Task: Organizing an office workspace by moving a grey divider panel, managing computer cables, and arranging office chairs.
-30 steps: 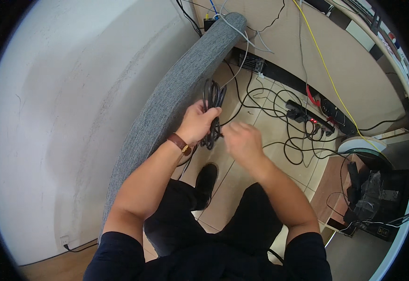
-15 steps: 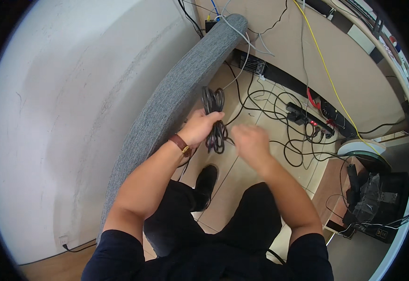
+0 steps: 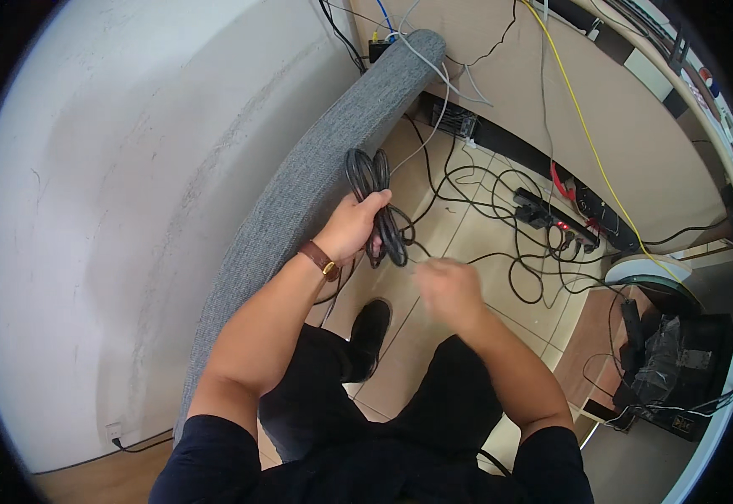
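My left hand (image 3: 354,225) is closed around the middle of a black cable (image 3: 370,175) gathered in several long loops. The loops stick out above and below my grip, beside the grey fabric-covered padded piece (image 3: 316,151). To the right of the bundle and a little lower, my right hand (image 3: 449,290) is blurred, its fingers curled together. What those fingers hold, if anything, cannot be made out. A stretch of black cable runs from near the bundle toward the right hand, which hides part of it.
Tangled black cables lie on the tiled floor (image 3: 442,336) around a power strip (image 3: 555,220) with red lights. A yellow cable (image 3: 585,126) hangs at the right, above a black box (image 3: 677,370) wrapped in plastic. The white wall (image 3: 131,210) stands at the left.
The cable bundle has tilted and shifted slightly left and up with my left hand, its loops spreading wider. My right hand has moved down a little.
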`<state>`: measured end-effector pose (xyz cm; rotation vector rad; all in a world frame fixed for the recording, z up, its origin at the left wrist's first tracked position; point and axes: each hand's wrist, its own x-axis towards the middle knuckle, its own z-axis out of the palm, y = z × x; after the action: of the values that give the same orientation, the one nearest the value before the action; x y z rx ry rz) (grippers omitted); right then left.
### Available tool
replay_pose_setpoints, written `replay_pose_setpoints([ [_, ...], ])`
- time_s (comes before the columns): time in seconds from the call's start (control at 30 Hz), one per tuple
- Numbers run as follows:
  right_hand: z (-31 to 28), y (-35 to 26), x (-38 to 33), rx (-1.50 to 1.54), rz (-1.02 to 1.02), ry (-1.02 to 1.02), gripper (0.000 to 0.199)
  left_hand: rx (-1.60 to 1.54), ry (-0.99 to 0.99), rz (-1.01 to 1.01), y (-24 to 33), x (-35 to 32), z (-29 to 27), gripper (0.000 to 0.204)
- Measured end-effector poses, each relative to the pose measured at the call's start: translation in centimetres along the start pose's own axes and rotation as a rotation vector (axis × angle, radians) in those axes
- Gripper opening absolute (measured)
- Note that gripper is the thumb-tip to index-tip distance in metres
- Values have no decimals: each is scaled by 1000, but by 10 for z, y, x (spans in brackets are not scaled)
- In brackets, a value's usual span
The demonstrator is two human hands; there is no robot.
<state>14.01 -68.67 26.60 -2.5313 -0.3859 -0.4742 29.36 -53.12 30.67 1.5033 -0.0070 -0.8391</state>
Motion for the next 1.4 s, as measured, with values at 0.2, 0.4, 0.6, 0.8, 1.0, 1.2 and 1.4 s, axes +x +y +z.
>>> replay_pose_setpoints([
  [0.2,-48,-14,2,819,211,-621,28,-7,141,128,-2,6,-5,25],
  [0.4,-11,18,-24,246,549,-681,56,-60,-9,66,6,7,-10,20],
  [0.6,68,55,-15,464,684,-211,95,-148,-67,102,12,5,-17,27],
  [0.8,49,-1,38,692,463,100,58,-156,-90,162,9,15,-24,27],
  [1.0,14,-59,-42,539,323,-171,29,264,258,175,34,48,-73,20],
  [1.2,-37,-62,-89,219,380,-971,42,983,587,252,62,102,-145,53],
  [1.4,-69,-18,-130,488,444,-928,33,1311,556,326,71,91,-132,75],
])
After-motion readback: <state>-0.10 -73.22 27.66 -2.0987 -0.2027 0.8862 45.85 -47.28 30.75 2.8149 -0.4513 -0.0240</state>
